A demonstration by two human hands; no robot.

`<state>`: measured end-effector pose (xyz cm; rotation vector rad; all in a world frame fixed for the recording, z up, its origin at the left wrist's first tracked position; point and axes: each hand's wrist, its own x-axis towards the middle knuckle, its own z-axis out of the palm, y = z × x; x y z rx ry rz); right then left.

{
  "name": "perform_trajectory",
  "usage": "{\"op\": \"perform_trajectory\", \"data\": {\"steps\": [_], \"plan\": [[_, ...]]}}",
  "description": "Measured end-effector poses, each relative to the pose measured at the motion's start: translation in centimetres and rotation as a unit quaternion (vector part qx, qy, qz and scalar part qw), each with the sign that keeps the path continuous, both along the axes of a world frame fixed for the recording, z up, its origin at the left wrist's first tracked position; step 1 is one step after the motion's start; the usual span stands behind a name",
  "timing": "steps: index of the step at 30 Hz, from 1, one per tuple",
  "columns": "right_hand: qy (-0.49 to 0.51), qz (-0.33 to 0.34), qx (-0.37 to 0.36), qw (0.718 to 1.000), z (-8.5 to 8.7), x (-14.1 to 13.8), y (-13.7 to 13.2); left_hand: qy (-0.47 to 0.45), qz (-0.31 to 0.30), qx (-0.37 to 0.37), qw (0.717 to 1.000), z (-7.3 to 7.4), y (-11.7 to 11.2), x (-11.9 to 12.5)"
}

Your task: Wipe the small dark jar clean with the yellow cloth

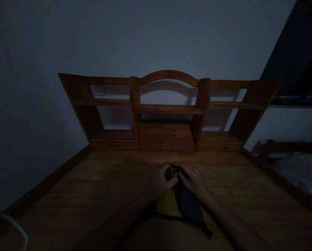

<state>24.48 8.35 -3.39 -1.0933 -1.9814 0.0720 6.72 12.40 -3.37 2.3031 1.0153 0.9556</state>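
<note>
My left hand (163, 179) is closed, thumb and fingers pinching a small dark, glossy, rounded object (169, 173); the dim light hides its exact kind. Beside it, my right hand (194, 179) is closed on the upper edge of a soft cloth pouch (190, 205). This pouch is dark grey on the right and yellow-green on the left, with black edging and a short cord end at its lower right corner. It hangs or lies below both hands, over the desk. The dark object is at the pouch's upper end; whether it is partly inside, I cannot tell.
The wooden desk (106, 184) has raised side rims. At its back stands a wooden shelf unit (169, 109) with small drawers along the bottom. A white cable (17, 225) curves in at the lower left. A dark window (297, 59) is at the right.
</note>
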Motion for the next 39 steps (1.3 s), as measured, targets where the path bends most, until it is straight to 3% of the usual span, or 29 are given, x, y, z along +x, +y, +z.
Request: {"op": "perform_trajectory", "data": {"steps": [5, 10, 14, 18, 23, 33, 39], "plan": [[0.013, -0.003, 0.002, 1.000, -0.3, -0.3, -0.1, -0.018, -0.014, -0.003, 1.000, 0.0, 0.1, 0.1], [0.086, -0.085, -0.015, 0.993, -0.3, -0.8, -0.1, -0.064, -0.016, -0.020, 0.998, 0.1, 0.0, 0.7], [0.222, -0.182, -0.064, 0.956, -0.2, -0.7, 0.4, -0.129, -0.030, -0.060, 0.989, -0.5, 0.1, 1.5], [0.307, -0.190, -0.096, 0.928, -0.5, -0.3, 1.2, -0.172, -0.023, -0.105, 0.979, -1.7, 0.6, 2.1], [0.281, -0.167, -0.106, 0.939, -1.1, -0.1, 1.5, -0.166, 0.015, -0.111, 0.980, -2.2, 1.2, 1.9], [0.107, -0.077, -0.084, 0.988, -0.9, -0.5, 0.6, -0.067, 0.000, -0.039, 0.997, -1.6, 0.9, 0.8], [0.033, -0.025, -0.052, 0.998, -0.4, -0.5, 0.2, -0.017, 0.011, -0.002, 1.000, -1.1, 0.4, 0.4]]}}
